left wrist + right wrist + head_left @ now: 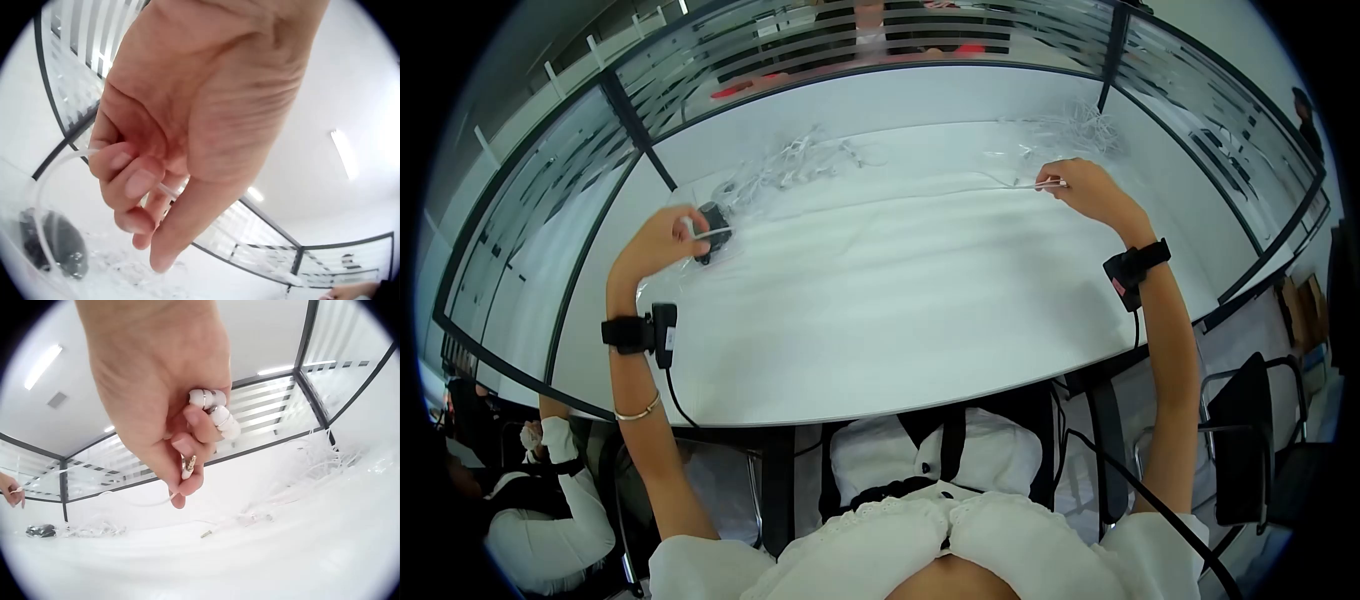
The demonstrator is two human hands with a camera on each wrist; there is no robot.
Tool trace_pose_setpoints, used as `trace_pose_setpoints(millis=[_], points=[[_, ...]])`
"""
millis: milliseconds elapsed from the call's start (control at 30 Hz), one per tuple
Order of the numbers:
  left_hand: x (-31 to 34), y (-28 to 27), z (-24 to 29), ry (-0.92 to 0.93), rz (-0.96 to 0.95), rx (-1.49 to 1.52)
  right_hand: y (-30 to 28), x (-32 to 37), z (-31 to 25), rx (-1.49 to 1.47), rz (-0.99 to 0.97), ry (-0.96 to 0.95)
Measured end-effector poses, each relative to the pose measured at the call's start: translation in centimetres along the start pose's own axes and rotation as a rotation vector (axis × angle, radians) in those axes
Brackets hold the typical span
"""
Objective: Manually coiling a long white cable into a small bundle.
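White wired earphones are stretched between the two hands, their thin cable (900, 195) running across above the white table (880, 300). My left hand (665, 240) grips the white cable (41, 206) in curled fingers, and a loop of it hangs down from them. On the right, my right hand (1090, 190) pinches the metal plug (189, 465) between thumb and fingertips. Two white earbuds (215, 412) are held against the curled fingers of that same hand. Just beyond the left hand lies a dark bundle (715, 235) in clear plastic.
Tangled white cables (800, 160) lie at the back left, and another heap (1085, 130) at the back right. Another plug (206, 534) lies on the tabletop. Partition panels (880, 90) enclose the table's back and sides. Another person (550, 520) sits at the lower left.
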State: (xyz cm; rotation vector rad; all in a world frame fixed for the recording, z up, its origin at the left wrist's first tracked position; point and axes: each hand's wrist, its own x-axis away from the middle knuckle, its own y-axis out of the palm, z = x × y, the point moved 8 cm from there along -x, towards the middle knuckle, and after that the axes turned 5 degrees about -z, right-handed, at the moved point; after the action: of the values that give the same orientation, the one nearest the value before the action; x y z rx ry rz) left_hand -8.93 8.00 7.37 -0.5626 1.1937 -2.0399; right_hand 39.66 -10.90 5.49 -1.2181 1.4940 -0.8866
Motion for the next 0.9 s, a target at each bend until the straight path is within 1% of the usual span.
trace_pose_setpoints(millis=[67, 167, 200, 233, 267, 300, 333, 367, 433, 500, 533, 600, 633, 667, 700, 767, 800, 833, 900], points=[[0.6, 1.0, -3.1, -0.068, -0.021, 0.003, -0.7, 0.2, 0.4, 0.052, 0.014, 0.008], [2.2, 1.1, -2.4, -0.087, 0.205, 0.078, -1.0, 0.6, 1.1, 0.027, -0.018, 0.040], [2.6, 0.8, -1.9, -0.060, 0.291, 0.078, -0.8, 0.5, 1.3, -0.001, -0.014, 0.036], [2.9, 0.3, -1.9, -0.009, 0.404, -0.035, -0.5, 0.6, 1.6, -0.029, -0.014, 0.036], [3.1, 0.4, -1.9, 0.001, 0.413, -0.046, -0.5, 0.4, 2.0, -0.054, -0.006, 0.034], [3.3, 0.2, -1.7, 0.014, 0.426, -0.056, -0.7, 0.2, 1.5, -0.052, 0.009, -0.019], [3.5, 0.1, -1.7, 0.019, 0.428, -0.098, -0.6, 0.2, 1.7, -0.064, -0.020, 0.033], [3.7, 0.2, -1.8, 0.020, 0.411, -0.087, -0.7, 0.3, 1.8, -0.077, -0.051, 0.085], [4.4, 0.7, -2.2, -0.015, 0.341, -0.094, -0.9, 0.5, 0.6, -0.147, -0.061, 0.058], [5.1, 1.2, -4.1, -0.065, 0.318, -0.159, -1.4, 0.9, -1.5, -0.200, -0.099, 0.020], [5.4, 1.6, -4.8, -0.090, 0.304, -0.191, -1.7, 1.1, -3.1, -0.173, -0.110, -0.014], [5.4, 3.2, -4.9, -0.041, 0.177, -0.074, -1.6, 1.6, -6.4, -0.122, -0.134, -0.081], [5.3, 3.6, -4.7, -0.013, 0.116, -0.018, -1.5, 1.7, -7.5, -0.067, -0.089, -0.135], [5.2, 4.5, -5.4, -0.103, -0.036, 0.043, -1.4, 1.9, -8.6, -0.012, -0.045, -0.190], [5.4, 4.7, -4.8, -0.082, -0.087, 0.055, -1.3, 2.0, -9.7, 0.043, -0.001, -0.244], [6.2, 5.3, -3.4, -0.039, -0.189, 0.077, -1.1, 2.0, -11.7, 0.088, 0.008, -0.268], [6.6, 5.4, -2.6, -0.056, -0.282, 0.005, -1.1, 2.0, -12.4, 0.099, 0.026, -0.289], [7.1, 5.1, -0.7, -0.016, -0.309, -0.033, -1.2, 2.0, -13.1, 0.113, 0.043, -0.310], [6.9, 3.7, 2.5, 0.099, -0.243, 0.018, -1.2, 1.8, -14.2, 0.117, 0.063, -0.333]])
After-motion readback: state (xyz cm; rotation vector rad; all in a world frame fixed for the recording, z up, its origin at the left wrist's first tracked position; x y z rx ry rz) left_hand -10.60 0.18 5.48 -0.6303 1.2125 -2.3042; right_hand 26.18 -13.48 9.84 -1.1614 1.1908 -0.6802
